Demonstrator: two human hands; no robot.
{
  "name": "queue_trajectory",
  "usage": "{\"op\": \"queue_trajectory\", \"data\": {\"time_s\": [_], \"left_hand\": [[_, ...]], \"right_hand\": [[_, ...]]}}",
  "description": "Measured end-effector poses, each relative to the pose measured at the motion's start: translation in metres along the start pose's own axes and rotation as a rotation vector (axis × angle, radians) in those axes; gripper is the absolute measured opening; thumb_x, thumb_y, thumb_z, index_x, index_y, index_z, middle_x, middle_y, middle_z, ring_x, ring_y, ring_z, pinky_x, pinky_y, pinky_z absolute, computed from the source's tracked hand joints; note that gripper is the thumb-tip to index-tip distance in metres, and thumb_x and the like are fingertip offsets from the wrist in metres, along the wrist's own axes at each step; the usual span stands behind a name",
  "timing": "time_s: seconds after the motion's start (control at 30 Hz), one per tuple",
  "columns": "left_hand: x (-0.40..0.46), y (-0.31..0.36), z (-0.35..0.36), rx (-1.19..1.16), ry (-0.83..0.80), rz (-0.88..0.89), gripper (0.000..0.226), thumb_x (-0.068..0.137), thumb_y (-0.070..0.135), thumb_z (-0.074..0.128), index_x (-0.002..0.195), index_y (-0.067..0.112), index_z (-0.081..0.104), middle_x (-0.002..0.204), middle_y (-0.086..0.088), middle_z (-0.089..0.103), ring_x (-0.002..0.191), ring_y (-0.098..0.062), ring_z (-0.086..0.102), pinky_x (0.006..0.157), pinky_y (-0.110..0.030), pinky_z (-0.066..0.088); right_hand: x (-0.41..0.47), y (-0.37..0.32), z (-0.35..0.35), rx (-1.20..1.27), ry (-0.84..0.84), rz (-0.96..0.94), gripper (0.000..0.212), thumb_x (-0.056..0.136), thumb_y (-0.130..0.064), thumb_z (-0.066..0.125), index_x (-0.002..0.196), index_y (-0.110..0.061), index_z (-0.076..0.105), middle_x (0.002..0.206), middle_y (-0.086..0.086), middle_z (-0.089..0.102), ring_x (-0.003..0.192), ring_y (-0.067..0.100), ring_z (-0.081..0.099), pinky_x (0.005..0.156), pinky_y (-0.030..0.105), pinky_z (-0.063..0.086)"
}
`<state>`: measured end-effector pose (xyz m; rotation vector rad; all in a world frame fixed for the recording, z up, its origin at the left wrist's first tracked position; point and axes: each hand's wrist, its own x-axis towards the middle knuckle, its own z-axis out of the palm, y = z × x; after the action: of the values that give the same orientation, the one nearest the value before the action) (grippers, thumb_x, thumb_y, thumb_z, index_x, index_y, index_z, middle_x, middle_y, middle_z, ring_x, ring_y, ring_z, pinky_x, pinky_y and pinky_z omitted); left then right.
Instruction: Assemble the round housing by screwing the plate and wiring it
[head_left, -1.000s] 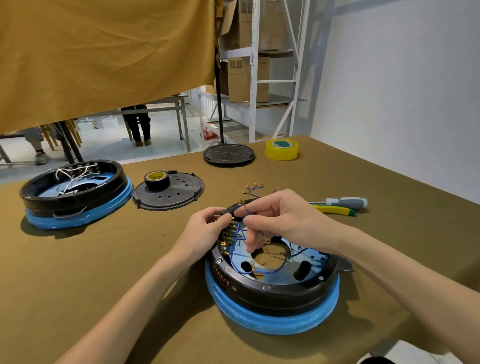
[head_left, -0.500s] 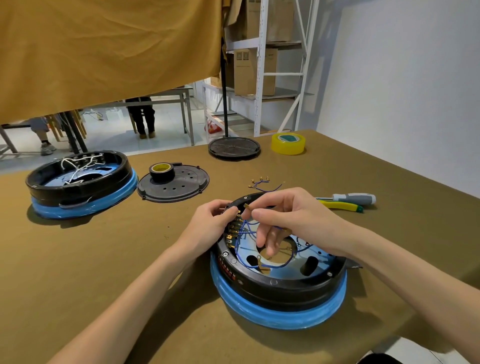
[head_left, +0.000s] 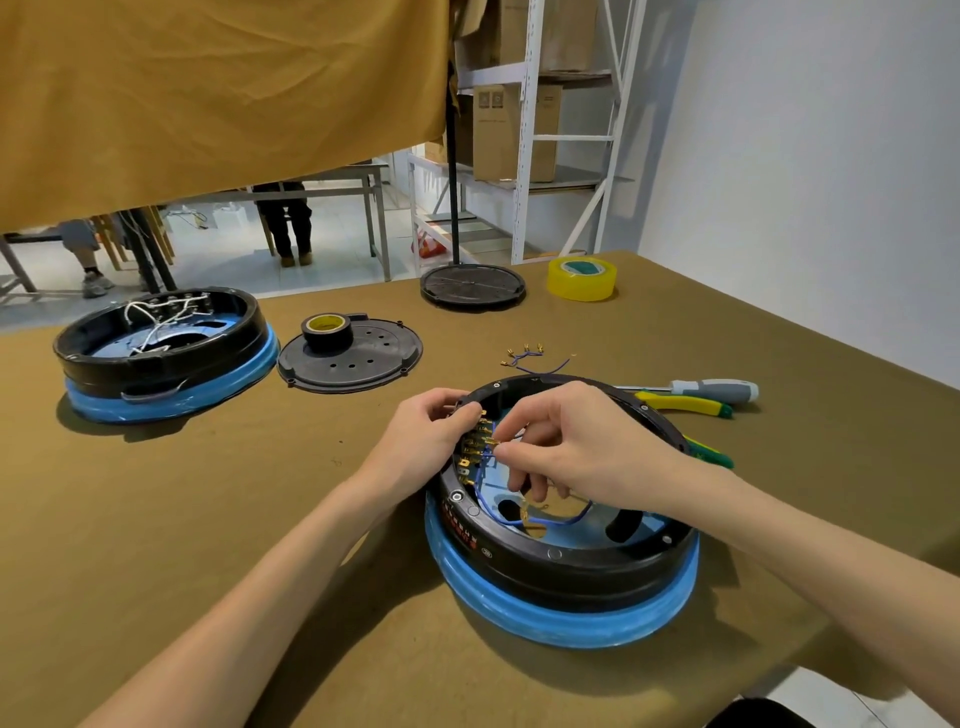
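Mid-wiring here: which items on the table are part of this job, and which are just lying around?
In use:
- near housing
- blue wire
- left hand
- right hand
- spare blue leads

Lying about:
- second housing
- black plate
- black tape
- yellow tape
- screwdriver
- pliers

Both forearms bare, reaching in from the bottom edge and converging over the round housing (head_left: 561, 566). Left hand (head_left: 423, 439) sits at the housing's left rim, fingers curled onto the rim by the row of brass terminals (head_left: 470, 449). Right hand (head_left: 587, 447) is over the housing's open top, palm down, thumb and index pinching a blue wire (head_left: 540, 519) end just beside the terminals; the other fingers curl down into the housing.
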<state>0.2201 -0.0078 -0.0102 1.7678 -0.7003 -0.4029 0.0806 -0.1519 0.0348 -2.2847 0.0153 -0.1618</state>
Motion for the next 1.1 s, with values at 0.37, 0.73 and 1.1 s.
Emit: {"op": "queue_trajectory", "data": {"time_s": [0.37, 0.73, 1.1], "left_hand": [[0.003, -0.003, -0.001, 0.007, -0.015, 0.019, 0.010, 0.101, 0.029, 0.060, 0.108, 0.032, 0.066, 0.100, 0.008, 0.073, 0.080, 0.005, 0.069, 0.066, -0.013, 0.048], [0.003, -0.003, -0.001, 0.006, -0.002, 0.009, 0.011, 0.101, 0.029, 0.060, 0.110, 0.032, 0.066, 0.098, 0.008, 0.072, 0.078, 0.004, 0.068, 0.068, -0.017, 0.046], [0.001, -0.002, 0.001, -0.021, 0.008, -0.006, 0.015, 0.101, 0.026, 0.060, 0.114, 0.025, 0.068, 0.097, 0.005, 0.073, 0.074, 0.004, 0.068, 0.063, -0.013, 0.049]], "right_hand": [[0.011, -0.005, 0.004, 0.035, -0.116, 0.152, 0.013, 0.102, -0.019, 0.063, 0.095, -0.009, 0.068, 0.068, 0.004, 0.072, 0.051, 0.013, 0.063, 0.047, 0.018, 0.046], [0.023, -0.027, 0.002, 0.153, -0.268, 0.474, 0.020, 0.098, -0.015, 0.065, 0.107, 0.001, 0.072, 0.070, 0.005, 0.072, 0.050, 0.014, 0.062, 0.041, 0.021, 0.047], [0.021, -0.025, 0.012, 0.133, -0.205, 0.471, 0.015, 0.101, -0.017, 0.061, 0.100, -0.007, 0.073, 0.070, 0.006, 0.073, 0.054, 0.013, 0.061, 0.043, 0.020, 0.048]]}}
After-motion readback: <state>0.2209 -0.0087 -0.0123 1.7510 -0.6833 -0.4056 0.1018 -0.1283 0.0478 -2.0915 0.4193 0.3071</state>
